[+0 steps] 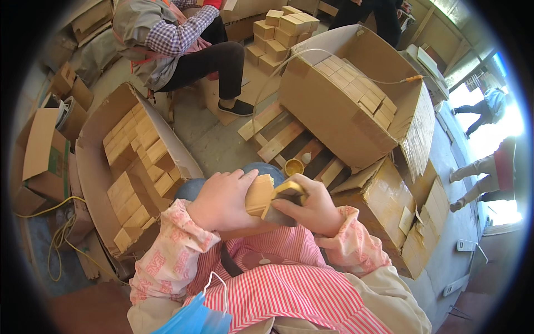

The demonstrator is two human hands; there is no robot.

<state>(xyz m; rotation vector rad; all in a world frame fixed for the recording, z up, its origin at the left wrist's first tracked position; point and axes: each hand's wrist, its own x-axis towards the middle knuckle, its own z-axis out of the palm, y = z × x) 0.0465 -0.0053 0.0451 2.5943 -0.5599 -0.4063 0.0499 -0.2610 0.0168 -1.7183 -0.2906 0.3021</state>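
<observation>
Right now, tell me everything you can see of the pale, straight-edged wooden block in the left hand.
The pale, straight-edged wooden block looks like bare, light tan wood, with fine grain lines on its visible face. It is held tilted, in front of the person's red-and-white striped apron. The left hand grips it from the left and hides part of it, so its full length cannot be told. Its right edge is up against the dark, bent, yellow-edged piece in the right hand.

Floor gap ahead of left hand (pixel 221 197), between left carton (pixel 90 158) and pallet (pixel 285 143); large carton (pixel 334 114) obstructs right.
</observation>
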